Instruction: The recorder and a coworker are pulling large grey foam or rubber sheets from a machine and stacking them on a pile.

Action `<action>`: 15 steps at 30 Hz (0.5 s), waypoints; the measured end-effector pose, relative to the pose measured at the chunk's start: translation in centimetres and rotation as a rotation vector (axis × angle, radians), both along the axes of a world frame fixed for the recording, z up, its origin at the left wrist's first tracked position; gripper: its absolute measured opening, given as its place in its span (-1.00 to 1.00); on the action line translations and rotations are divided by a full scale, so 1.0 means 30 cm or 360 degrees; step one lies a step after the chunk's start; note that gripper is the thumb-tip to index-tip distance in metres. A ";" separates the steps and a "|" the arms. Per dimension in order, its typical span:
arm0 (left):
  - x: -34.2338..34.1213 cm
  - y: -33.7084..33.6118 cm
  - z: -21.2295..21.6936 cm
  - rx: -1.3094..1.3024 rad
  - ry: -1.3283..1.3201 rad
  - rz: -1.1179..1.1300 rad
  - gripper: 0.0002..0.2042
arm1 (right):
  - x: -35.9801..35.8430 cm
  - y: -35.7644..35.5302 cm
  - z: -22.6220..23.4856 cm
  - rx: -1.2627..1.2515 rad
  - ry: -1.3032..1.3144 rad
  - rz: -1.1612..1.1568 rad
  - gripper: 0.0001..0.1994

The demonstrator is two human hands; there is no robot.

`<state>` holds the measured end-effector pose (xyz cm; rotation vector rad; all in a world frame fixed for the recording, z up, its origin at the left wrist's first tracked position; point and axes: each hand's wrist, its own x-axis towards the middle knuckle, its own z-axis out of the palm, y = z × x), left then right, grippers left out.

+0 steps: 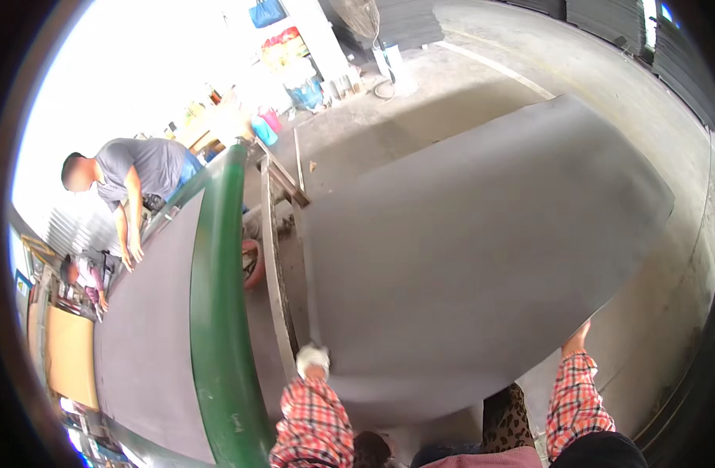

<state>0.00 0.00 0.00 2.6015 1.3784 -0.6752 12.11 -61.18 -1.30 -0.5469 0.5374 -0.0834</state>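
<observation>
A large dark grey sheet [482, 234] spreads out in front of me, its far right end bending down. My left hand [313, 360], in a white glove, is closed on the sheet's left edge close to my body. At the near right edge my right hand [577, 339] grips the same sheet, with its fingers partly hidden under the material. Both my arms wear red checked sleeves.
To the left runs a conveyor with a green edge [221, 312] carrying another grey sheet [147, 335]. A wooden frame [275, 273] stands between it and my sheet. A person in a grey shirt [150, 168] leans over the conveyor's far side; another person [88, 277] is farther left.
</observation>
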 end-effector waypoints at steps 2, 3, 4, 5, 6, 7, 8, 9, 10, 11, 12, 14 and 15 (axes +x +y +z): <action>0.010 -0.026 0.034 0.0101 -0.0131 0.0031 -0.47 | 0.033 0.047 0.080 0.0083 -0.0051 -0.0134 -0.40; -0.113 -0.223 0.053 0.0052 -0.0067 -0.0042 -0.51 | -0.101 -0.125 0.194 -0.0171 0.0169 -0.0008 -0.49; -0.026 -0.268 0.111 0.0105 -0.0172 -0.0117 -0.55 | -0.044 -0.150 0.224 -0.0323 0.0222 0.0111 -0.58; 0.085 -0.261 0.248 0.0158 -0.0247 -0.0112 -0.58 | -0.033 -0.163 0.174 -0.0301 0.0214 0.0117 -0.58; 0.217 -0.103 0.331 0.0331 -0.0406 -0.0291 -0.59 | 0.023 -0.100 0.063 -0.0820 0.0456 0.0366 -0.66; 0.249 0.000 0.454 0.0578 -0.0528 -0.0601 -0.62 | -0.066 -0.018 -0.037 -0.1346 0.0788 0.0629 -0.74; 0.293 0.002 0.562 0.0746 -0.0434 -0.0806 -0.67 | -0.177 -0.005 -0.049 -0.1323 0.0829 0.0507 -0.80; 0.318 0.018 0.709 0.0983 -0.0418 -0.0953 -0.71 | -0.182 0.022 -0.006 -0.1324 0.0773 0.0581 -0.80; 0.406 0.012 0.873 0.1262 -0.0816 -0.1174 -0.73 | -0.199 0.083 0.070 -0.1245 0.0730 0.0579 -0.80; 0.481 0.008 1.054 0.1379 -0.0752 -0.1125 -0.77 | -0.210 0.153 0.154 -0.1167 0.0680 0.0583 -0.81; 0.464 0.021 1.237 0.1535 -0.0931 -0.1103 -0.79 | -0.193 0.234 0.259 -0.1181 0.0592 0.0600 -0.81; 0.396 0.180 1.439 0.1753 -0.0636 -0.0773 -0.80 | -0.112 0.350 0.428 -0.0659 0.0294 0.0601 -0.86; 0.333 0.278 1.374 0.1751 -0.0911 -0.0731 -0.80 | -0.067 0.325 0.331 -0.0439 0.0186 0.0624 -0.87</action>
